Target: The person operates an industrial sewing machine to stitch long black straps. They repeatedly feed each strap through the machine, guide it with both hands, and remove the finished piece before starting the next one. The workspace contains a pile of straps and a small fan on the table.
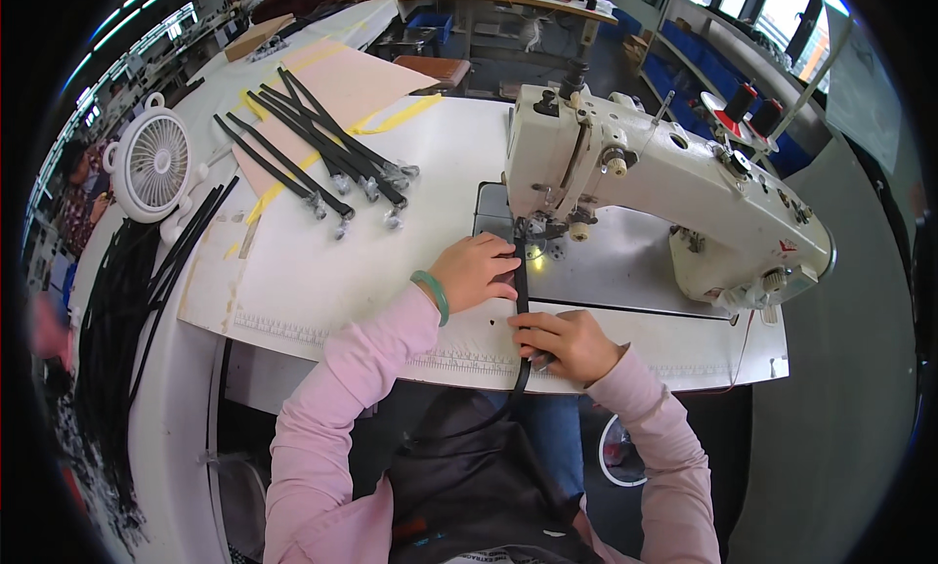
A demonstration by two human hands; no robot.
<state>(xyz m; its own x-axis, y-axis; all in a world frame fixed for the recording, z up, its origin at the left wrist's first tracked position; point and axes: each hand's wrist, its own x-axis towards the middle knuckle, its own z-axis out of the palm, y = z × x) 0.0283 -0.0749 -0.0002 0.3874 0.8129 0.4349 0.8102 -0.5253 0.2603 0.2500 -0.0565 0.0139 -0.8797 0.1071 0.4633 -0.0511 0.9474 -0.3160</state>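
Can see, from the left edge of the frame, a black bundle beside a white fan, then dark strips fanned over pink paper at upper left. At centre, can make out the left hand bent against the black strap, though cannot tell whether gripping, the right hand pinching it lower down, and the sewing machine above its far end. Underneath, can see a white table; at upper right, spools, blue bins and windows.
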